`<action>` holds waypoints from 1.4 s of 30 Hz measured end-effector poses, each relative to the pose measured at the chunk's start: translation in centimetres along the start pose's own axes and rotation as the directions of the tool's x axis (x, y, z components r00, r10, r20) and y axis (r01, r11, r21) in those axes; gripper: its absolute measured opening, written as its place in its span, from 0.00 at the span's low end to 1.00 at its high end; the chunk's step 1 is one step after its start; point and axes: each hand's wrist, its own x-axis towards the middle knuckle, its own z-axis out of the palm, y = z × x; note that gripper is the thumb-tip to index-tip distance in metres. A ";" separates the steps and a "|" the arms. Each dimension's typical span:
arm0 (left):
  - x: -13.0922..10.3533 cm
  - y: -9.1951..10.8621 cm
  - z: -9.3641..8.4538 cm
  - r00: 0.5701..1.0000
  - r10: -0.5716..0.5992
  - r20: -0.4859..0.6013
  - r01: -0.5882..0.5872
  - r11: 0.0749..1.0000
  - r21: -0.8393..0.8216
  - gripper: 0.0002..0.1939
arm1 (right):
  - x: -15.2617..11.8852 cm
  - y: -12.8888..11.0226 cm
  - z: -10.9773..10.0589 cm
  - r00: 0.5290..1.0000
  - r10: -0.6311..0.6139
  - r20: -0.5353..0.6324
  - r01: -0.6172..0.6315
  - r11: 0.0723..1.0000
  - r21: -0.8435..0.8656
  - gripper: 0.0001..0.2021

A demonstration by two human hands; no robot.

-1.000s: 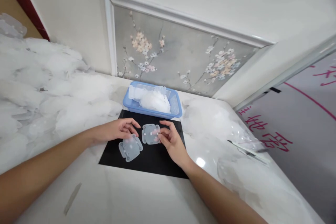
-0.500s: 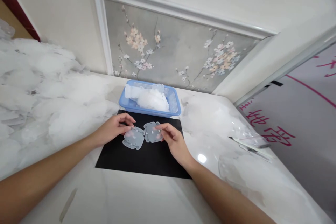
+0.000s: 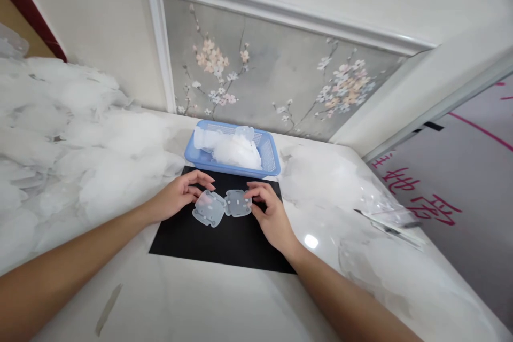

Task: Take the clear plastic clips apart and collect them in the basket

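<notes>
A translucent plastic piece (image 3: 210, 209) made of two rounded, notched panels, with small dots and slots, is over the black mat (image 3: 216, 248). The panels meet at a narrow middle point, and the left one is tilted. At the left panel's upper left edge, my left hand (image 3: 178, 196) grips with thumb and a finger while its other fingers extend above. My right hand (image 3: 270, 216) has the right panel's outer edge between thumb and fingertips. Just beyond the mat, a blue plastic basket (image 3: 192, 157) contains a heap of white translucent pieces (image 3: 236, 150).
A large heap of whitish translucent pieces (image 3: 108, 171) covers the left side. More lie in a pile (image 3: 320, 173) and a clear bag (image 3: 372, 262) at right. A thin dark-tipped tool (image 3: 388, 228) lies near the right edge. A wall with a framed flower panel (image 3: 276, 64) stands behind.
The view has shifted slightly, moving the scene a little rightward. My right fingers have slid outward to the right panel's edge, and my left fingers have spread slightly.
</notes>
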 end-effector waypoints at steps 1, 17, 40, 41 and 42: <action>0.0 0.0 0.0 1.000 0.000 0.002 0.000 1.000 -0.006 0.22 | 0.0 0.0 0.0 1.000 0.000 0.000 0.000 1.000 0.002 0.10; -0.4 0.5 -0.2 0.997 -0.006 0.073 0.001 0.998 0.067 0.19 | 0.1 -1.1 0.0 0.978 0.200 -0.063 -0.157 0.898 0.412 0.13; -0.7 -0.1 0.6 0.995 0.030 0.100 -0.062 0.939 0.340 0.21 | 0.5 -1.3 0.0 0.929 0.315 0.193 -0.358 0.643 0.676 0.21; -0.7 -0.1 0.7 0.996 0.021 0.091 -0.046 0.959 0.280 0.22 | 0.4 -1.4 0.0 0.941 0.292 0.174 -0.332 0.681 0.653 0.21; -0.8 -0.1 0.9 0.996 0.017 0.086 -0.036 0.975 0.220 0.23 | 0.3 -1.5 0.0 0.956 0.258 0.137 -0.286 0.730 0.620 0.20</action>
